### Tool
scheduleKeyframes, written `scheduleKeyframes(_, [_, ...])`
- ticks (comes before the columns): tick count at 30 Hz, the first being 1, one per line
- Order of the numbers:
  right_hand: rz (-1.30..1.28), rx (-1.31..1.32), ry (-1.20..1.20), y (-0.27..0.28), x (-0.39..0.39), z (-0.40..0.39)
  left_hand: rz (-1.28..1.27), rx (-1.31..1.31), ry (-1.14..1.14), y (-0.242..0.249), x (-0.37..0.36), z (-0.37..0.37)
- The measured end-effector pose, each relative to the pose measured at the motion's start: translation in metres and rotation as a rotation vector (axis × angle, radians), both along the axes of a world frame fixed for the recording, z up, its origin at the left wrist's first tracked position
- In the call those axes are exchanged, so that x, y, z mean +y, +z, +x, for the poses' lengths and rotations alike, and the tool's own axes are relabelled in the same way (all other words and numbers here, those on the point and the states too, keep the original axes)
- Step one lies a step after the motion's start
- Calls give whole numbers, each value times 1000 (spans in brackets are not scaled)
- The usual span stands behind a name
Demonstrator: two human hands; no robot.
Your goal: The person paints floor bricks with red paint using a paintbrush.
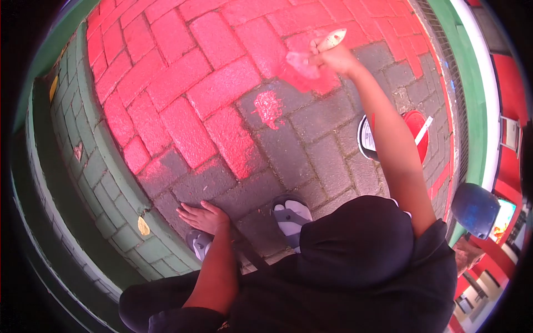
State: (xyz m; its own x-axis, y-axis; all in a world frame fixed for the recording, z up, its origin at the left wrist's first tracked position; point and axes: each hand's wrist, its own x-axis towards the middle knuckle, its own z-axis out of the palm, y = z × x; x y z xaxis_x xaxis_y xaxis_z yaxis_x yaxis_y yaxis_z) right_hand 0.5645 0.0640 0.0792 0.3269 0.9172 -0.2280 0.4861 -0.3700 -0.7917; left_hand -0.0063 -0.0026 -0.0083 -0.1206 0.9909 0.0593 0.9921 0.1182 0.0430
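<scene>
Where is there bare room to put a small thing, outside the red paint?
Free: the dark bricks between the red paint, right foot and bucket; also the green bricks left of the curb, around the yellow leaf. Crowded: around the bucket under the right arm, and by the left hand near the left foot.

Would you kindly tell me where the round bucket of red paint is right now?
In the head view, the round bucket sits right of centre on grey pavers, partly hidden behind the bare right forearm.

Single head cam, close above, faces fwd & down w/ round wide-angle view past R knee [358,238] to pavers [291,152].
</scene>
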Motion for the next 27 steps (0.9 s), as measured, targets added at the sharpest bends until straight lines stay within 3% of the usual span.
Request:
scheduleKeyframes(2, [-107, 394, -241, -1, -7, -39, -20, -22, 15, 1, 2, 2])
scheduleKeyframes(5, [-55, 325, -209, 13, -17, -92, -22, 11, 16, 6, 2, 6])
scheduleKeyframes(7, [28, 242, -6, 22, -28, -132, -12, 2, 15, 5, 2, 6])
scheduleKeyframes(11, [88, 73, 126, 38, -35, -173, -56, -25, 56, 10, 2, 10])
scheduleKeyframes(13, [118, 335, -219, 45, -26, -172, -54, -23, 67, 9, 3, 11])
scheduleKeyframes(15, [42, 325, -245, 38, -15, -166, -57, -19, 68, 10, 3, 7])
scheduleKeyframes(17, [208, 510, -230, 5, -12, -163, -36, -35, 48, 8, 3, 7])
scheduleKeyframes(19, [123, 510, -237, -19, -17, -157, -22, -43, 40, 5, 1, 7])
scheduleKeyframes(21, [152, 180, -422, -26, -30, -140, -1, -39, 31, 8, 2, 6])
scheduleKeyframes(22, [159, 183, -417, -20, -32, -130, -22, -21, 44, 12, 4, 10])
scheduleKeyframes(24, [84, -271, -490, -4, -36, -114, -46, -2, 61, 14, 5, 10])
scheduleKeyframes(25, [82, -275, -488, 1, -36, -118, -32, 1, 47, 13, 4, 9])
scheduleKeyframes(27, [313, -491, -463, 9, -32, -135, -15, -5, 34, 11, 3, 9])
